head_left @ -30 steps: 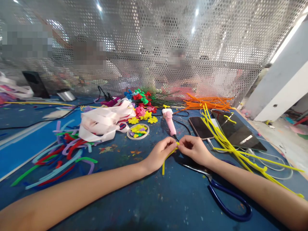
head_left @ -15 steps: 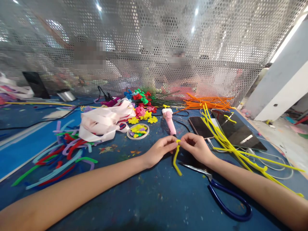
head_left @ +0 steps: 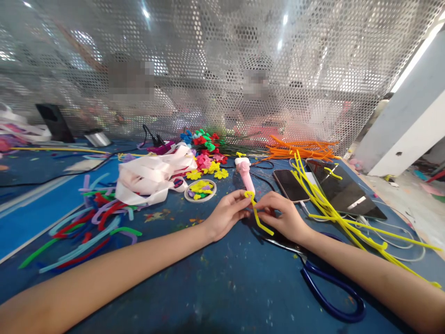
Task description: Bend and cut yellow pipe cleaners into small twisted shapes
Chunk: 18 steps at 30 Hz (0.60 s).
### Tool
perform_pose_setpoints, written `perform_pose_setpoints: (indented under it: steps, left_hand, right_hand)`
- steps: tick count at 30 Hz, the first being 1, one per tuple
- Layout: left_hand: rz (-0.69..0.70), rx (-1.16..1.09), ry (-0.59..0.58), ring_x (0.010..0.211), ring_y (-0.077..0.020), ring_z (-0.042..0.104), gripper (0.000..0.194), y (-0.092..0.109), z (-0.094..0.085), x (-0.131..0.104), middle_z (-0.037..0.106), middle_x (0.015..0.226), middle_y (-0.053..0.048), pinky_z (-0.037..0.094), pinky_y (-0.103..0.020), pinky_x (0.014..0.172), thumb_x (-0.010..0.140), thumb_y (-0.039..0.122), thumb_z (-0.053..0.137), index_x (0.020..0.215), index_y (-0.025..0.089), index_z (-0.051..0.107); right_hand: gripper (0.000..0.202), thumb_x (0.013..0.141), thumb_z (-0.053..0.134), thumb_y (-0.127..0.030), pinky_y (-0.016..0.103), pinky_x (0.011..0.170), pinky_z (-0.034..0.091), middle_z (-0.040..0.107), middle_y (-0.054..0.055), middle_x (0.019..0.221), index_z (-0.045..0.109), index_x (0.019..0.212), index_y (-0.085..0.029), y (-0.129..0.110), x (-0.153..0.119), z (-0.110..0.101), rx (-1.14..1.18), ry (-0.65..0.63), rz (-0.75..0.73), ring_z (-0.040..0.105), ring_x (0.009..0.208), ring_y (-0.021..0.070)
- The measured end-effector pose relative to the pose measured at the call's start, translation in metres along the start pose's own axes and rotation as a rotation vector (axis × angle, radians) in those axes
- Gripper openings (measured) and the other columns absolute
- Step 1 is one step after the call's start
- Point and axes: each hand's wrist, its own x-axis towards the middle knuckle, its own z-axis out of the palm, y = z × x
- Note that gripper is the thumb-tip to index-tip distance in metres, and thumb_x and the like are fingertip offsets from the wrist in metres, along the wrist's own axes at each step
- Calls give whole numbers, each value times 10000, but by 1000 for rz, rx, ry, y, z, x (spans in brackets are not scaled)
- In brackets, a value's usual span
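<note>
A yellow pipe cleaner piece (head_left: pixel 261 223) has a small curl at its top and a tail slanting down to the right. My left hand (head_left: pixel 227 214) pinches it near the curl. From the right, the fingertips of my right hand (head_left: pixel 283 217) close on the same piece below the curl. Just beyond the curl lies a pink glue gun (head_left: pixel 245 174), its lower end partly hidden. Scissors with dark blue handles (head_left: pixel 325 297) lie under and in front of my right hand, blades pointing left.
Left are cut pipe cleaners (head_left: pixel 85 232), pale ribbon (head_left: pixel 142 178) and a round dish (head_left: pixel 200 191) of bits. On the right lie a phone (head_left: pixel 291 185), a tablet (head_left: pixel 351 192) and long yellow pipe cleaners (head_left: pixel 335 215). Behind are orange pipe cleaners (head_left: pixel 302 150) and a perforated metal screen (head_left: pixel 222 88).
The yellow piece's curl has moved slightly left and up with my left hand. Its tail has swung to the right, and my right fingers have shifted down along it.
</note>
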Motion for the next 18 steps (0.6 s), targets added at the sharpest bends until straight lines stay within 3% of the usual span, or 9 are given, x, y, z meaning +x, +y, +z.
perform_pose_setpoints:
  steps: [3, 11, 18]
  left_hand:
    - [4, -4, 4, 733, -99, 565, 183, 0, 0, 1, 595, 799, -11, 453, -208, 655, 761, 249, 679, 856, 135, 572]
    - [-17, 136, -73, 715, -101, 583, 204, 0, 3, -3, 591, 764, 8, 453, -234, 714, 761, 277, 674, 854, 139, 555]
    - [16, 305, -121, 737, -111, 614, 197, -1, 4, -6, 607, 798, 3, 455, -242, 733, 796, 276, 632, 889, 148, 515]
  right_hand:
    - [99, 814, 588, -171, 238, 611, 426, 614, 30, 814, 658, 882, -188, -2, 0, 0, 5, -38, -24, 534, 688, 117]
    - [188, 835, 574, -290, 229, 597, 454, 623, 11, 800, 589, 999, -199, -1, 0, 1, 73, 80, 222, 564, 660, 111]
    - [142, 790, 633, -320, 234, 597, 487, 666, 9, 739, 648, 838, -186, 3, -1, 2, 190, 94, 284, 620, 629, 120]
